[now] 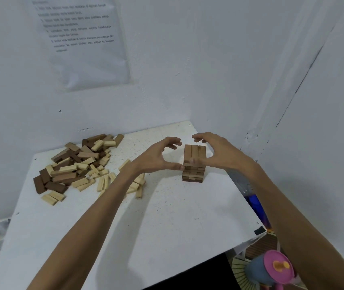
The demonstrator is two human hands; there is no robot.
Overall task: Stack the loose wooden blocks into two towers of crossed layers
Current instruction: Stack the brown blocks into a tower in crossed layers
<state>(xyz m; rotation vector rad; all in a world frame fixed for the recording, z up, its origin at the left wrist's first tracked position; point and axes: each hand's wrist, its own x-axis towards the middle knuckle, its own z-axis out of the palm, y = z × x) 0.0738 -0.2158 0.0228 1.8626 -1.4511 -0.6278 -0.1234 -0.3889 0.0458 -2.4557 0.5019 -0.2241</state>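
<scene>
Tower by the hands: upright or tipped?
Upright. The tower stands straight on the table, sides vertical, top layer lying flat.

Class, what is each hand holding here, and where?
Nothing is gripped. The left hand and right hand cup the tower top, only thumbs touching its near face.

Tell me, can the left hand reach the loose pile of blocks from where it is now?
Probably yes. The left hand is at the tower, holding nothing, and the loose pile lies to its left on the table with nothing tall between them.
</scene>
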